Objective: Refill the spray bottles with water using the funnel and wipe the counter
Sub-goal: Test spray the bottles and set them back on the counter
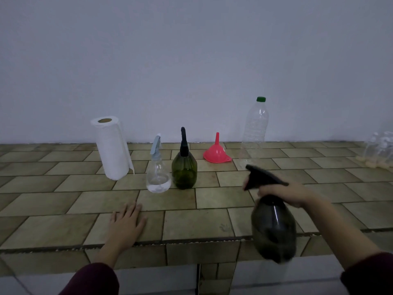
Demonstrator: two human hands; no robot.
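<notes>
Your right hand [282, 193] clenches round the neck of a dark spray bottle [274, 228], just under its black trigger head [262, 175]; you hold it off the counter at about 4 o'clock in the view, its body hanging over the counter's front edge and blurred, so what it holds cannot be told; your left hand [127, 220] lies released, palm down and fingers straight, flat on the tiled counter [212, 201] at about 7 o'clock, well apart from the held bottle.

Outward from there, at roughly 12 o'clock from your left hand, a clear spray bottle [158, 177] with a pale blue trigger stands upright; a shallow layer of clear liquid shows in its bottom; just beside it at its 3 o'clock stands a green spray bottle [184, 169] with a black trigger, upright, its contents not discernible through the tinted wall.

At 3 o'clock from the green one, farther back, a red funnel [217, 154] sits mouth down, spout pointing up; at its 3 o'clock a tall clear plastic bottle [255, 128] with a green cap stands upright near the wall; it looks mostly empty.

At 9 o'clock from the clear sprayer a paper towel roll [111, 147] stands on end, a loose sheet hanging at its side; at the far 3 o'clock edge of the view some clear plastic containers [379, 150] sit, too blurred to read.
</notes>
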